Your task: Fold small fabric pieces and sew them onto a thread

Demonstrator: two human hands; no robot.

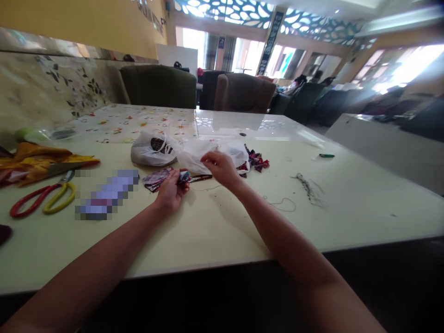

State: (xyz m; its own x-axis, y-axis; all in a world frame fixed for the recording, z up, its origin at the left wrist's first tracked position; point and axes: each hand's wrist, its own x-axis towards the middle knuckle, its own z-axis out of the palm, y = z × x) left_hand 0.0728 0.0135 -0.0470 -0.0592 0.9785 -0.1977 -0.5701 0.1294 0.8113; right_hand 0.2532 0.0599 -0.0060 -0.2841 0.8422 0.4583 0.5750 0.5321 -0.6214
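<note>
My left hand (169, 192) is closed on a small folded piece of dark patterned cloth (184, 176), just above the table. Beside it lies some checked cloth (151, 179), partly covered by my fingers. My right hand (225, 170) is raised to the right, its fingers pinched together; whatever they hold is too small to see. A thin thread (208, 189) runs between the two hands. A dark, slim tool (201, 177), perhaps thread snips, lies just beyond my left fingertips. Behind my right hand is a white plastic bag (189, 155), with small gathered cloth pieces (257, 162) beside it.
Scissors with red and yellow handles (58, 196) lie at left, near a blurred-out purple object (109, 194) and yellow-orange cloth (41, 159). Another plastic bag (149, 155) holds something dark. Tangled threads (308, 189) and a green-handled item (326, 156) lie right. Chairs (159, 88) stand beyond.
</note>
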